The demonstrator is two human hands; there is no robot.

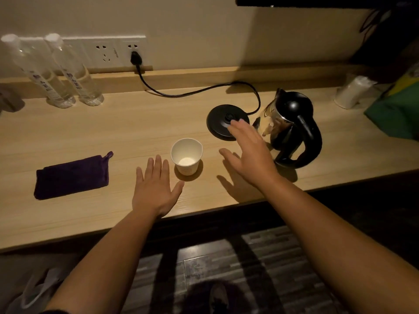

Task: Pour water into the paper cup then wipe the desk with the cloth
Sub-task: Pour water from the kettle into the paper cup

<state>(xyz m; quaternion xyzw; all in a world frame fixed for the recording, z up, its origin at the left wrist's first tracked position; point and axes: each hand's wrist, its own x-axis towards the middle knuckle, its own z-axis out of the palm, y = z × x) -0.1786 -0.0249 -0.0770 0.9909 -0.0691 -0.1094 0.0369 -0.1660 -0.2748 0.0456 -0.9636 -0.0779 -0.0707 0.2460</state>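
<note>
Pouring hasn't begun: the cup [186, 155] stands empty on the table [127, 132], the kettle [294, 128] off its base [223, 120]. The right hand [249, 152], spread and empty, hovers near the kettle; it must take the handle. The left hand [155, 186] lies flat beside the cup, the cloth [71, 176] to its left.

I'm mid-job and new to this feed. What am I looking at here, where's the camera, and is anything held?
There is no machine: these are a person's two bare hands, filmed by one wide-angle camera on their head, looking down at a wooden desk. The left hand is spread open beside the paper cup. The right hand is open between the round kettle base and the black kettle. A dark purple cloth lies left; two water bottles stand at the wall. Nothing is held.
</note>
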